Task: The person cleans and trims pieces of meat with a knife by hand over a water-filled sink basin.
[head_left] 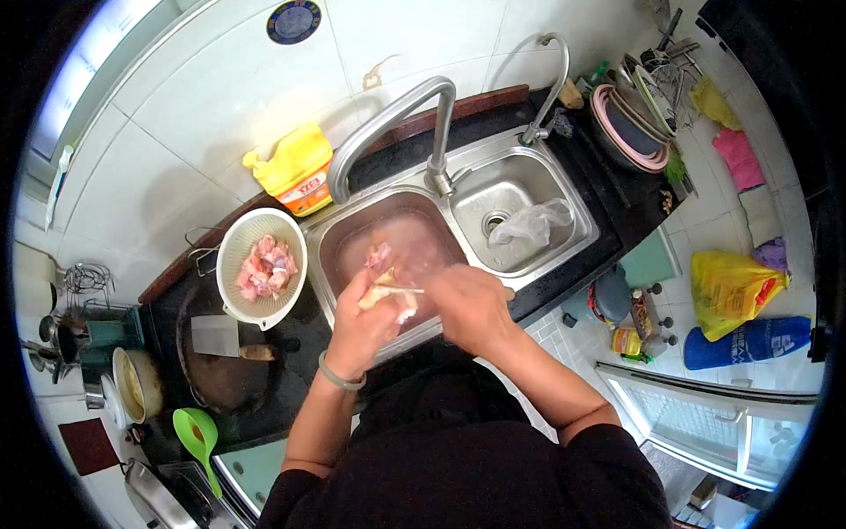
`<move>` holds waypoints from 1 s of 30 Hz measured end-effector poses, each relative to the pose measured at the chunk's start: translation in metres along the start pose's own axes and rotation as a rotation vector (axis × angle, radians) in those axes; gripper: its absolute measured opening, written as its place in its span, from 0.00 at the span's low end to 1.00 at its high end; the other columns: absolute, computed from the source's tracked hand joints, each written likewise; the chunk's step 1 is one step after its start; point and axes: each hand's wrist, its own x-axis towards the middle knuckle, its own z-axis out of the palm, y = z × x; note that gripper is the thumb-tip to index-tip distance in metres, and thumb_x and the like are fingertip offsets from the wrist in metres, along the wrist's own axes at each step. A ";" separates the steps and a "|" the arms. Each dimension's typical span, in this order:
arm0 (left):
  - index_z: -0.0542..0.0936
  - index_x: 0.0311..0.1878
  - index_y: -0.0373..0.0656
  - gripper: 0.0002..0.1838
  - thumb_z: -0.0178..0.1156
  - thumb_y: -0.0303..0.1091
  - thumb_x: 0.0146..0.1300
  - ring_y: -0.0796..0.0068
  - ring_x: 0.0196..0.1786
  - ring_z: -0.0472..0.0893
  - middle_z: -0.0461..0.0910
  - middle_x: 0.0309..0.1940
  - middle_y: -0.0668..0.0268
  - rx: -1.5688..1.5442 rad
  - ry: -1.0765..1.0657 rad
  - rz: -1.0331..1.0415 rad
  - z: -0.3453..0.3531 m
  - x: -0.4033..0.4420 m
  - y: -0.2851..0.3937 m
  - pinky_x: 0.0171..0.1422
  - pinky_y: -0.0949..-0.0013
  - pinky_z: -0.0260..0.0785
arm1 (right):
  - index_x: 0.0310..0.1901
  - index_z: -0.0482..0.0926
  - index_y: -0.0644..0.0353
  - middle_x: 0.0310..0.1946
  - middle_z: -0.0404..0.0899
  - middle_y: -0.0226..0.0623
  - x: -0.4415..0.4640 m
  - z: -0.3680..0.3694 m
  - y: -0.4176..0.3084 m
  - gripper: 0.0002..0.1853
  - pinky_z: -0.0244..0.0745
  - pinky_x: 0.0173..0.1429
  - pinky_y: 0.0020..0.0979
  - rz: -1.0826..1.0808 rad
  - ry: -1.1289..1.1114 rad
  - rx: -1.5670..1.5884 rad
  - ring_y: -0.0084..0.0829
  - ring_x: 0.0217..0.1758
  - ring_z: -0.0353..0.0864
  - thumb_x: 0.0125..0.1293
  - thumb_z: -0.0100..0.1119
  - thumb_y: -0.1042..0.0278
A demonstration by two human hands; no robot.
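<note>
Over the left sink basin (339,220), which holds cloudy pinkish water, my left hand (363,328) is closed around a pale yellowish piece of raw poultry (381,294). A thin light strip runs from that piece toward my right hand (473,307). My right hand is curled shut beside it at the basin's right edge; what its fingers hold is hidden. Raw pink meat (379,257) shows in the water just beyond my left hand. To the left, a white colander (231,286) contains several cut pieces of raw meat (267,267).
A cleaver (216,336) lies on a round dark board (220,379). Behind the colander stands a yellow jug (295,167). The faucet (388,115) arches over the left basin. A clear plastic bag (533,220) sits in the right basin. Stacked bowls (630,132) stand farther right.
</note>
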 end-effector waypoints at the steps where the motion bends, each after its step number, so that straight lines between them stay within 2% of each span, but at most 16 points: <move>1: 0.68 0.41 0.41 0.09 0.55 0.25 0.59 0.87 0.17 0.62 0.71 0.24 0.67 -0.019 -0.002 -0.007 0.001 0.000 0.000 0.16 0.82 0.52 | 0.35 0.75 0.61 0.23 0.74 0.39 -0.002 0.001 0.004 0.10 0.71 0.29 0.37 0.055 -0.031 0.000 0.41 0.27 0.77 0.47 0.57 0.78; 6: 0.69 0.44 0.41 0.10 0.54 0.29 0.60 0.84 0.16 0.62 0.73 0.26 0.64 -0.183 -0.048 -0.025 -0.006 -0.003 -0.001 0.17 0.80 0.53 | 0.36 0.77 0.62 0.24 0.76 0.42 -0.005 -0.001 0.019 0.11 0.73 0.30 0.37 0.161 0.009 0.000 0.43 0.27 0.78 0.47 0.56 0.80; 9: 0.69 0.43 0.41 0.10 0.54 0.32 0.61 0.84 0.15 0.61 0.72 0.25 0.64 -0.241 -0.127 -0.063 -0.014 0.000 -0.003 0.16 0.82 0.52 | 0.35 0.76 0.63 0.24 0.76 0.42 -0.006 -0.001 0.014 0.10 0.72 0.30 0.37 0.143 -0.007 0.149 0.44 0.27 0.78 0.48 0.56 0.81; 11: 0.70 0.42 0.41 0.09 0.53 0.34 0.61 0.84 0.14 0.60 0.69 0.22 0.65 -0.339 -0.249 -0.124 -0.018 0.000 -0.005 0.15 0.83 0.50 | 0.36 0.76 0.63 0.24 0.76 0.43 0.000 0.000 0.007 0.10 0.72 0.29 0.38 0.035 -0.005 0.177 0.45 0.27 0.78 0.49 0.57 0.80; 14: 0.70 0.39 0.41 0.08 0.53 0.34 0.60 0.84 0.14 0.59 0.65 0.20 0.66 -0.434 -0.347 -0.128 -0.021 0.002 -0.011 0.13 0.83 0.48 | 0.34 0.73 0.60 0.24 0.74 0.41 -0.002 0.001 0.012 0.08 0.70 0.29 0.40 0.140 -0.053 0.048 0.44 0.28 0.77 0.50 0.54 0.77; 18: 0.69 0.36 0.39 0.08 0.52 0.34 0.60 0.85 0.13 0.57 0.64 0.20 0.66 -0.502 -0.351 -0.177 -0.017 -0.002 -0.004 0.12 0.82 0.47 | 0.33 0.73 0.59 0.24 0.75 0.40 -0.003 0.002 0.012 0.07 0.71 0.29 0.40 0.143 -0.027 0.071 0.43 0.28 0.77 0.50 0.54 0.77; 20: 0.67 0.33 0.37 0.10 0.52 0.36 0.60 0.84 0.12 0.56 0.64 0.20 0.66 -0.564 -0.402 -0.172 -0.019 0.001 -0.008 0.11 0.82 0.46 | 0.33 0.74 0.59 0.25 0.75 0.39 0.005 -0.001 -0.001 0.08 0.71 0.30 0.39 0.006 0.032 0.077 0.42 0.28 0.78 0.48 0.56 0.76; 24: 0.66 0.32 0.37 0.12 0.51 0.37 0.60 0.84 0.11 0.57 0.64 0.20 0.66 -0.631 -0.451 -0.212 -0.020 0.000 -0.005 0.11 0.81 0.46 | 0.36 0.75 0.60 0.27 0.76 0.39 -0.001 0.002 0.015 0.11 0.72 0.31 0.38 0.106 -0.049 0.027 0.41 0.30 0.78 0.48 0.57 0.76; 27: 0.66 0.32 0.37 0.13 0.49 0.38 0.61 0.85 0.11 0.58 0.62 0.19 0.66 -0.973 -0.561 -0.333 -0.023 0.004 -0.011 0.11 0.82 0.48 | 0.35 0.74 0.60 0.28 0.76 0.38 -0.001 0.000 0.005 0.11 0.72 0.31 0.38 0.043 0.027 0.077 0.40 0.30 0.78 0.48 0.58 0.75; 30: 0.66 0.32 0.37 0.13 0.49 0.39 0.61 0.85 0.11 0.58 0.61 0.19 0.67 -1.074 -0.571 -0.388 -0.024 0.004 -0.017 0.11 0.81 0.48 | 0.35 0.74 0.60 0.28 0.76 0.38 -0.001 0.006 0.002 0.10 0.72 0.32 0.37 -0.008 0.072 0.037 0.40 0.30 0.78 0.48 0.58 0.74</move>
